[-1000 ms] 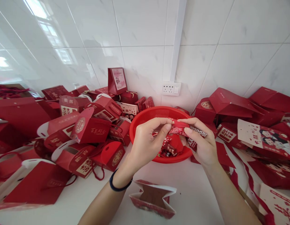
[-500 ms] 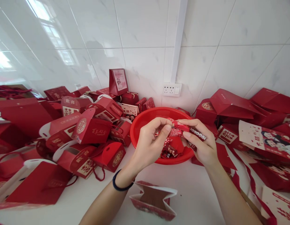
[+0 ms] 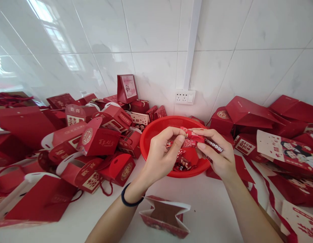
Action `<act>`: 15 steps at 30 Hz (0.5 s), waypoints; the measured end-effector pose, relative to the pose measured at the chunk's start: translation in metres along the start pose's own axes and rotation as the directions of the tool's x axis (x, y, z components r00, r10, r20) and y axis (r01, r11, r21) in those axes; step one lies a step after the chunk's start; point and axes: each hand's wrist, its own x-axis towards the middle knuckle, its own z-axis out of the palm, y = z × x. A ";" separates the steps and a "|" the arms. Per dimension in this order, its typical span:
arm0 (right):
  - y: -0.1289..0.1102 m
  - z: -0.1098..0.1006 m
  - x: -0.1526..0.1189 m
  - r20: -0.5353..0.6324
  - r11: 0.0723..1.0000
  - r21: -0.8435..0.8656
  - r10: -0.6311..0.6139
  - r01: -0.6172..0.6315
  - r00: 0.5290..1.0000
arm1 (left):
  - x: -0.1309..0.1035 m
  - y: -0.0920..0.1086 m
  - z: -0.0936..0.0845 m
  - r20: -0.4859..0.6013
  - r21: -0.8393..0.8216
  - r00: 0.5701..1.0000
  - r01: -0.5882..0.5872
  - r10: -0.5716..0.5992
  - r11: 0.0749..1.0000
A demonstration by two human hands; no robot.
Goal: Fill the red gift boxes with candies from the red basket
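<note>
Above a red plastic basket (image 3: pixel 148 140), my left hand (image 3: pixel 164 152) pinches one end of some red-wrapped candies (image 3: pixel 193 136) between thumb and fingers. My right hand (image 3: pixel 219 150) is closed around their other end, and a wrapper with black and white dots pokes out between its fingers. Part of what it holds is hidden by the fingers. More wrapped candies (image 3: pixel 183 162) lie in the basket below. Close to me on the white table, a small red paper box (image 3: pixel 164 219) stands with its top open, its folded white-lined sides spread apart.
Red gift boxes (image 3: pixel 95 138) are heaped on the left, some with cord handles. More red boxes and bags (image 3: pixel 250 111) are piled on the right, with a dark red ribbon (image 3: pixel 267 189) trailing forward. A tiled wall with a socket (image 3: pixel 185 97) rises behind.
Both hands keep nearly the same pose over the basket. The candies between them have turned very slightly, and the view has shifted a little.
</note>
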 end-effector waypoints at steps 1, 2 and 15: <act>0.000 0.000 0.000 0.005 1.000 -0.009 -0.004 0.004 1.000 | 0.000 0.000 0.000 0.001 -0.001 1.000 0.001 -0.001 1.000; 0.001 -0.001 0.000 0.007 1.000 -0.017 -0.013 0.013 1.000 | 0.000 0.000 0.000 0.002 -0.001 1.000 0.001 -0.001 1.000; 0.009 -0.006 0.000 0.047 0.979 -0.143 -0.139 0.144 0.989 | 0.003 -0.002 -0.001 0.008 -0.012 1.000 -0.019 0.019 1.000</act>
